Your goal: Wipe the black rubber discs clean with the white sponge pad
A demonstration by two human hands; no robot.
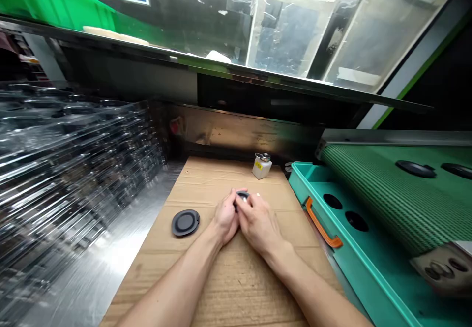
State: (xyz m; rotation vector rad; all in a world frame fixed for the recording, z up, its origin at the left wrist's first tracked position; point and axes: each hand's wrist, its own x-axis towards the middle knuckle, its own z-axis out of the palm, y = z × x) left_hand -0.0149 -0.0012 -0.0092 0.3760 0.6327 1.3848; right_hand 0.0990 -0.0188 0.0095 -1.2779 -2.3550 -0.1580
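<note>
Over the middle of a cardboard sheet [236, 273], my left hand [226, 218] and my right hand [259, 221] meet around a small dark round part [242, 195]. The left hand's fingers wrap its left side, and the right hand's fingers press on it from the right. Much of the part is hidden by the fingers. A dark grey round piece with a small tab [185, 222] lies flat on the cardboard, left of my left hand. Beyond the hands stands a small white bottle with a metal top and yellow label [261, 167].
Stacked clear plastic trays [73, 164] fill the left side. At right, a teal bin [372, 273] with an orange handle [322, 226] holds dark round parts. Beside it, a green conveyor belt [391, 189] carries more. A shelf edge [221, 74] crosses above.
</note>
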